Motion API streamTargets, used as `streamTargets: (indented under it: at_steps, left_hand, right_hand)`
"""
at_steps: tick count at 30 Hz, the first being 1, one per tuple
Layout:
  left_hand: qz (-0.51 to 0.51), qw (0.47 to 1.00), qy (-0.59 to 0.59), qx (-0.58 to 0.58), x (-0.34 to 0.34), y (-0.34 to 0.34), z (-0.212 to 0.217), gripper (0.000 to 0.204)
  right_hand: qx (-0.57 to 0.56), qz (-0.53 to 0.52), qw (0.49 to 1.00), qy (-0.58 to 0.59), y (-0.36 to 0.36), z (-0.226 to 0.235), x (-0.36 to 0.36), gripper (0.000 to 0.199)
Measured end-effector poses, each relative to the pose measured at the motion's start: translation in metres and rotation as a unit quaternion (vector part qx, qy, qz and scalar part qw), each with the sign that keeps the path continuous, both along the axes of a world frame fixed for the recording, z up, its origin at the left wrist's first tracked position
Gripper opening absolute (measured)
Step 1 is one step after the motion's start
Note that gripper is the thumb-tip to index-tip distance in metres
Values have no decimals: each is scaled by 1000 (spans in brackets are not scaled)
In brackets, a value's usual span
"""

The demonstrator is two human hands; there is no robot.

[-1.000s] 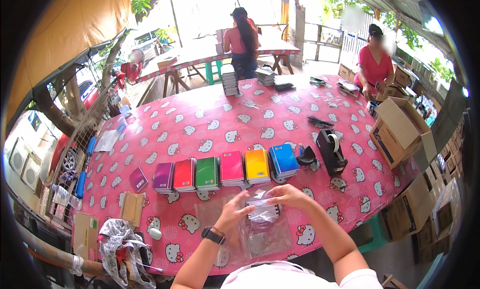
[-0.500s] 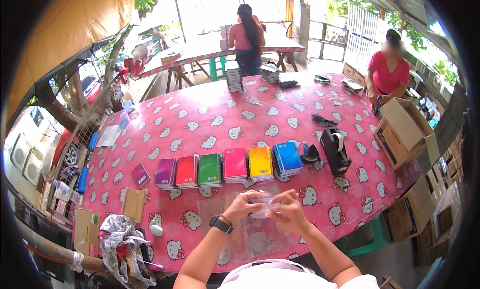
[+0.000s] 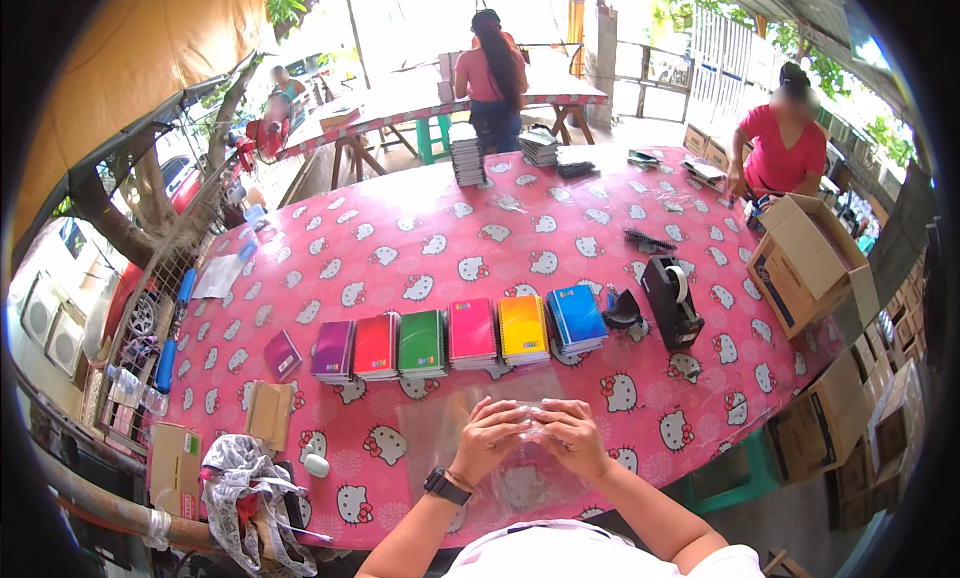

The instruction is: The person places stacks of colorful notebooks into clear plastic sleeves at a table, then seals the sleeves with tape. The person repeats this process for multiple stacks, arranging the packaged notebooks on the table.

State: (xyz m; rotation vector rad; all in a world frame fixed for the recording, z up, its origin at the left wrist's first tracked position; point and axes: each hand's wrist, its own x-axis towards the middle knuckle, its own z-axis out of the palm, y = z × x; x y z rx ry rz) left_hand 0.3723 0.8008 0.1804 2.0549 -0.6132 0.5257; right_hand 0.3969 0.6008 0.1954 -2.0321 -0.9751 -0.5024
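My left hand (image 3: 490,440) and my right hand (image 3: 572,436) meet over the near middle of the table. Between them, the fingers of both pinch the top edge of a clear plastic bag (image 3: 520,486), which hangs down toward the tabletop. More clear plastic (image 3: 425,418) lies flat beneath. Just beyond my hands runs a row of spiral notebook stacks: purple (image 3: 332,348), red (image 3: 375,344), green (image 3: 421,340), pink (image 3: 471,330), yellow (image 3: 523,326) and blue (image 3: 576,316). A single purple notebook (image 3: 283,356) lies left of the row.
A black tape dispenser (image 3: 672,303) stands right of the notebooks. An open carton (image 3: 805,268) is at the right edge, beside a co-worker (image 3: 785,143). A patterned cloth (image 3: 245,488) and a cardboard box (image 3: 175,468) occupy the near left. Notebook stacks (image 3: 467,161) stand at the far edge.
Both hands have drawn closer together on the bag's edge, and the right hand's raised fingers have curled in. The co-worker at the right has shifted slightly, reaching over the table edge.
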Motion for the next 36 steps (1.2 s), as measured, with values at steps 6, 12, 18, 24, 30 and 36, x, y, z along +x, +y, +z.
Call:
streamTargets:
  at_steps: [6,12,18,24,30,36]
  left_hand:
    - [92,991,38,-87,-5,-20,0,27]
    - [160,979,61,-114,-3,-25,7,78]
    - [221,966,52,-126,-4,-36,5,73]
    - [161,955,15,247,-48,-63,7,60]
    - [174,942,57,282,-49,-54,10,70]
    - [152,957,36,245,-39,-64,10,68]
  right_hand:
    - [1,-38,997,60,2,9,1,14]
    - [28,-49,970,236,8,32,15,34]
    - [-42,-25,906,420,8,35,44,26]
    - [0,-9,859,513,-6,29,56,18]
    - [200,-209,916,278,-104,4,108,20]
    - [25,-491,849,193,-309,-73,198,40]
